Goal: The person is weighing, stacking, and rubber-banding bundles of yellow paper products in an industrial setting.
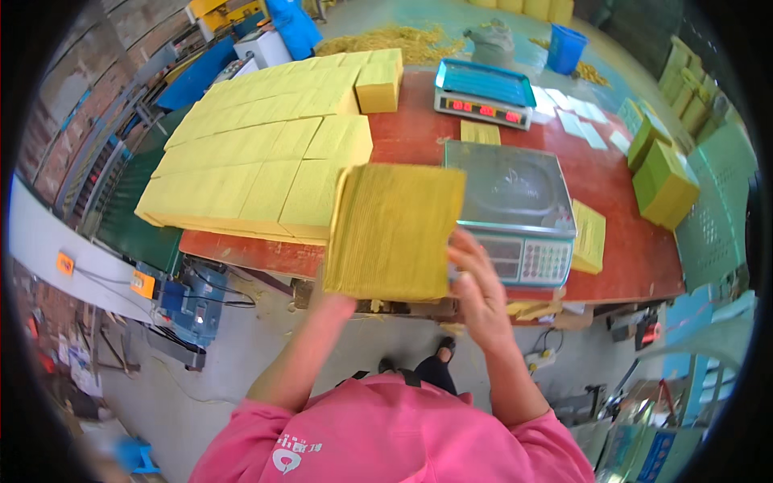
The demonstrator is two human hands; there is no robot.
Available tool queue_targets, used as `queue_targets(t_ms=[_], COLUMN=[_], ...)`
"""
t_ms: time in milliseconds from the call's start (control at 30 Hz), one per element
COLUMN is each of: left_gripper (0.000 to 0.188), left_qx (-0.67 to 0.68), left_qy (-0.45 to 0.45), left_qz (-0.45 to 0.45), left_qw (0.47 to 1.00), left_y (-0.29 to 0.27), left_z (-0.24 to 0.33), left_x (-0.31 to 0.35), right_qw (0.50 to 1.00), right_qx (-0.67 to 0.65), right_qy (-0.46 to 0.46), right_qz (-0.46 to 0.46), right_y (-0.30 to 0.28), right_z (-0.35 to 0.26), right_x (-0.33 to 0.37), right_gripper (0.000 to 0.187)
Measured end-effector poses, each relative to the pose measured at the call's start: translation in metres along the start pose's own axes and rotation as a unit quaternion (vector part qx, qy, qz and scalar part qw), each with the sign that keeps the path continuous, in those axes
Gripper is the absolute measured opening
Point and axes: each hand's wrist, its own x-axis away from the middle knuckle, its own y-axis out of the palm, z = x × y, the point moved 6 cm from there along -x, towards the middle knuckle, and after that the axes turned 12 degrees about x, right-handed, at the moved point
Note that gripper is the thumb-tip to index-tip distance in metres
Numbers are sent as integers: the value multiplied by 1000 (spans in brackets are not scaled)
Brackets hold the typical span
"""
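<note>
A thick square stack of yellow paper (394, 233) is held up in front of me, above the table's near edge. Its ridged sheet edges show along the left side. My left hand (341, 306) supports it at the lower left corner; its fingers are hidden behind the stack. At the right side, my right hand (481, 286) grips the edge, with thumb and fingers partly showing. Just beyond the stack stands a grey-topped digital scale (507, 189) with a keypad. Rows of yellow paper stacks (241, 157) fill the table's left part, close to the held stack.
On the red table (411, 121) are a second scale (483, 92) with a blue tray, white paper slips (584, 121), a few yellow sheets (588, 237) and wrapped yellow-green bundles (664, 181). A blue bin (567, 50) stands beyond. Left is a green conveyor (133, 209) with a motor (193, 302).
</note>
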Motion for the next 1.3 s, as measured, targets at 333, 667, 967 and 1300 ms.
queue_targets(t_ms=[333,667,967,1300], left_gripper=[41,39,47,85], left_qx=[256,298,180,-665], left_qy=[-168,-224,-534,127], left_qz=[-94,71,-88,-23], left_qw=[947,925,821,735], left_y=[213,207,140,96], left_z=[-211,-255,-186,65], left_x=[-105,-124,-55,-457], right_qw=[967,940,862,907], right_qx=[226,332,504,369], right_qy=[15,75,33,-135], right_qz=[118,-30,-41,150], right_y=[-175,-184,-142,-86], right_z=[31,87,68,-19], right_x=[-121,-186,-157,-163], right_gripper=[40,41,47,39])
